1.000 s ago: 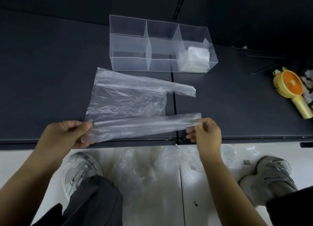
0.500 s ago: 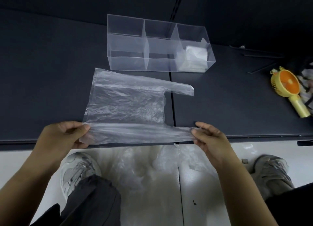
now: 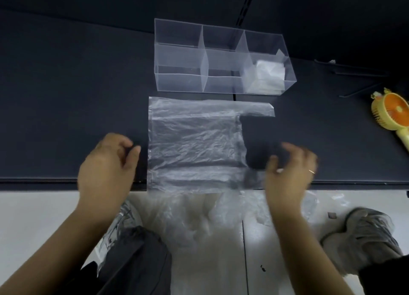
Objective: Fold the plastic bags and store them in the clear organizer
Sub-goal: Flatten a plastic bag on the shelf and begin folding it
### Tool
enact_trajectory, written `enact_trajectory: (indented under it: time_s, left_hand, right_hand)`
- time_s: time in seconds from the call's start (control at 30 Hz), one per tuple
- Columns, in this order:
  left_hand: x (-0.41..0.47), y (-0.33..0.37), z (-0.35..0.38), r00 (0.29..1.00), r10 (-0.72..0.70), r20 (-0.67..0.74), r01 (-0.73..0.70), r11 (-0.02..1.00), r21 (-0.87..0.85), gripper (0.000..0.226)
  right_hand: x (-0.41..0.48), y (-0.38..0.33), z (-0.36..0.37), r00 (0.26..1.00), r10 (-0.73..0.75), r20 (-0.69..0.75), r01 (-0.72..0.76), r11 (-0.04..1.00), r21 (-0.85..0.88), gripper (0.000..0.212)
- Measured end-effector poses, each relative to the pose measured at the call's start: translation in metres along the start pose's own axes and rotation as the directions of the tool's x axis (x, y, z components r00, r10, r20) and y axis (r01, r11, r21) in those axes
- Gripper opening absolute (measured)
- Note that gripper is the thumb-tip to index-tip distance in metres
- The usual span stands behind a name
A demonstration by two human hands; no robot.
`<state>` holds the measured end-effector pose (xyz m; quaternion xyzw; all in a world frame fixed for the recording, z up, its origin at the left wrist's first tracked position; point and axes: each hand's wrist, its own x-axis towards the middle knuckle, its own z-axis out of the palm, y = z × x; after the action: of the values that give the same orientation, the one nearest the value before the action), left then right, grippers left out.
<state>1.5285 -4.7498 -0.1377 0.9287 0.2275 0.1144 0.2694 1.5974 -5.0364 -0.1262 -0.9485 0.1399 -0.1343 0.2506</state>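
Two bare hands flank a flat plastic bag at the table's front edge.

The left hand (image 3: 108, 168) hovers just left of the thin clear plastic carrier bag (image 3: 194, 140), its grip loosely curled and empty, with a strip of dark table (image 3: 66, 95) showing between thumb and bag; the right hand (image 3: 290, 177) is blurred at the end of the bag's near handle, and whether its grip pinches the film cannot be told. The bag lies spread flat, handles pointing right, its near edge overhanging the table's front. Just behind it stands the clear three-compartment organizer (image 3: 177, 58), its right compartment holding folded white bags (image 3: 269, 73). A yellow and orange handheld fan (image 3: 391, 111) lies far right. More loose clear bags (image 3: 199, 217) sit on the pale floor below.
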Motion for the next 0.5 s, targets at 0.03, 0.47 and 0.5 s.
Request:
enact_trajectory:
  time_s: [0.03,0.47,0.5]
  left_hand:
    - [0.002,0.008,0.005,0.990,0.137,-0.041,-0.137,0.991,0.001,0.014]
    - [0.049,-0.003,0.065,0.861,0.330,0.388,-0.467,0.816,0.342,0.076]
    - [0.050,-0.004,0.065,0.862,0.326,0.387,-0.466,0.811,0.353,0.077]
  right_hand:
    - [-0.011,-0.022,0.011,0.987,-0.147,0.067,0.143,0.988,0.058,0.036]
    - [-0.001,-0.029,0.082,0.747,-0.370,0.552,0.563,0.794,-0.230,0.072]
    - [0.008,-0.016,0.075,0.785,-0.319,0.531,0.513,0.816,-0.267,0.073]
